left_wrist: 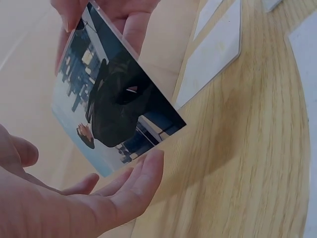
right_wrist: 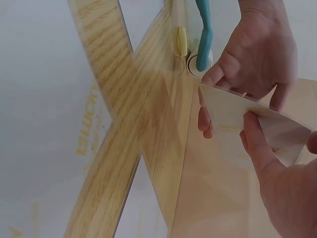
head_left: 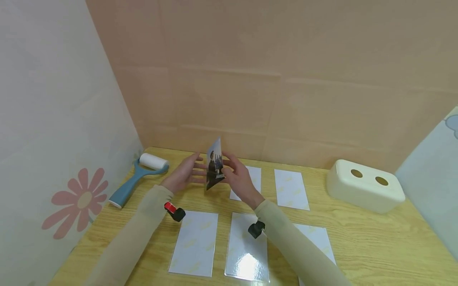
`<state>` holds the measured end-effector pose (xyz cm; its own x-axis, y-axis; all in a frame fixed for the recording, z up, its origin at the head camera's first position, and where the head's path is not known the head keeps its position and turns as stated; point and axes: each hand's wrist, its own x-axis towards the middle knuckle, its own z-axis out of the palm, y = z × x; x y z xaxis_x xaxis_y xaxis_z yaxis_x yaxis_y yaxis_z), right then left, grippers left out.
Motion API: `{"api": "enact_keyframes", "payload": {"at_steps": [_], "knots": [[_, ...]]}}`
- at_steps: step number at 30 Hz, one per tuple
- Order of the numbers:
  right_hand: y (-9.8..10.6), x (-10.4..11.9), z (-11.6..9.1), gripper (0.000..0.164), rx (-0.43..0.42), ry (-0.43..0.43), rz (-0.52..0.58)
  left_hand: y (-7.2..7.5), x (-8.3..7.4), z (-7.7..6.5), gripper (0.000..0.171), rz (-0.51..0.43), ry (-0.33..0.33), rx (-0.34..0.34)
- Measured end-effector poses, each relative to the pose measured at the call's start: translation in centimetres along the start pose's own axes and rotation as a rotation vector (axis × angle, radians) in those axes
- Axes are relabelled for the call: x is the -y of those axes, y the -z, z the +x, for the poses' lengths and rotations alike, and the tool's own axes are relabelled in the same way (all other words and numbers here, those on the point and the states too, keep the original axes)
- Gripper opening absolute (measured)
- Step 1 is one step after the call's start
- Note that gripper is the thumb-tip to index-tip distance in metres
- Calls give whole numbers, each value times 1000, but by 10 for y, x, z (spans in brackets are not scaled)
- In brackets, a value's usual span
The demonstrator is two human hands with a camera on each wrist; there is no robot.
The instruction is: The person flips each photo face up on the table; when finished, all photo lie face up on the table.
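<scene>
A photo print (head_left: 214,163) of a person in dark clothes before a city skyline is held upright above the table. My right hand (head_left: 240,179) pinches it by its right side between thumb and fingers. My left hand (head_left: 181,174) is beside its left edge, fingers extended and spread. In the left wrist view, the fingers of the left hand (left_wrist: 94,203) lie close under the edge of the print (left_wrist: 116,94); whether they touch it I cannot tell. The right wrist view has the print's pale back (right_wrist: 225,111), with a finger of the right hand (right_wrist: 285,191) against it.
Several white cards lie on the wooden table, including one at front left (head_left: 195,242), a glossy one at front middle (head_left: 247,248) and one farther back (head_left: 291,188). A blue-handled lint roller (head_left: 130,184) lies at left. At right stands a cream box with two holes (head_left: 363,188).
</scene>
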<state>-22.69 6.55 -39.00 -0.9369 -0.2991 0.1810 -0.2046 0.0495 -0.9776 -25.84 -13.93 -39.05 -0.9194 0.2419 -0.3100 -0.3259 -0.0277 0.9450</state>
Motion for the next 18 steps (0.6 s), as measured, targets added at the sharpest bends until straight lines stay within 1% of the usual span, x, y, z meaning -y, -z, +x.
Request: {"api": "enact_keyframes", "payload": {"at_steps": [12, 18], "knots": [[0, -5, 0, 62, -22, 9, -58, 4, -2, -7, 67, 53, -16, -29], [1, -7, -1, 60, -52, -21, -154, 9, -4, -12, 67, 101, -41, -66]]}}
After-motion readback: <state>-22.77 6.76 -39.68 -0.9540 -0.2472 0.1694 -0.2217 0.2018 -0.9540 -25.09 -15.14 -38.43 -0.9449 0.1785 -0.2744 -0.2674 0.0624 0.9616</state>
